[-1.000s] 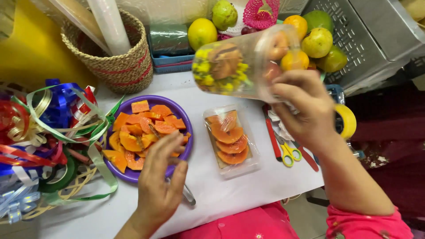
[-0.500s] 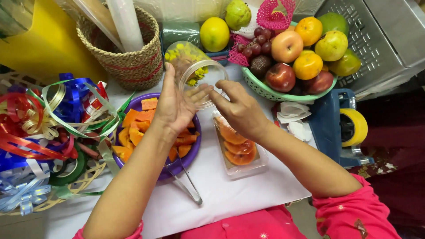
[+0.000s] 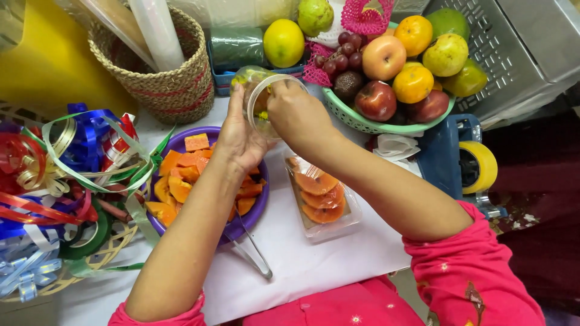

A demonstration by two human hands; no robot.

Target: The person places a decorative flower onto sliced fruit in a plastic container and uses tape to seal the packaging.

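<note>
My left hand [image 3: 240, 136] holds a clear plastic cup [image 3: 258, 99] on its side above the table, its mouth facing me. My right hand [image 3: 297, 113] is at the cup's mouth with the fingers at the rim; whether they hold anything is hidden. Under my left forearm sits a purple plate [image 3: 232, 228] piled with orange papaya pieces [image 3: 181, 175]. Just right of it a clear rectangular tray [image 3: 350, 217] holds papaya slices [image 3: 320, 196]. Metal tongs [image 3: 254, 253] lie off the plate's near edge.
A green bowl [image 3: 362, 124] of apples, oranges, pears and grapes stands behind the tray. A woven basket [image 3: 160, 78] with plastic rolls is at the back left. Coloured ribbons [image 3: 54, 175] fill the left side. A yellow tape roll [image 3: 480, 166] lies at right.
My right hand first held the cup up alone. Both hands then met at the cup over the table, left hand leaving the plate, and the cup now lies lower with its mouth toward me.
</note>
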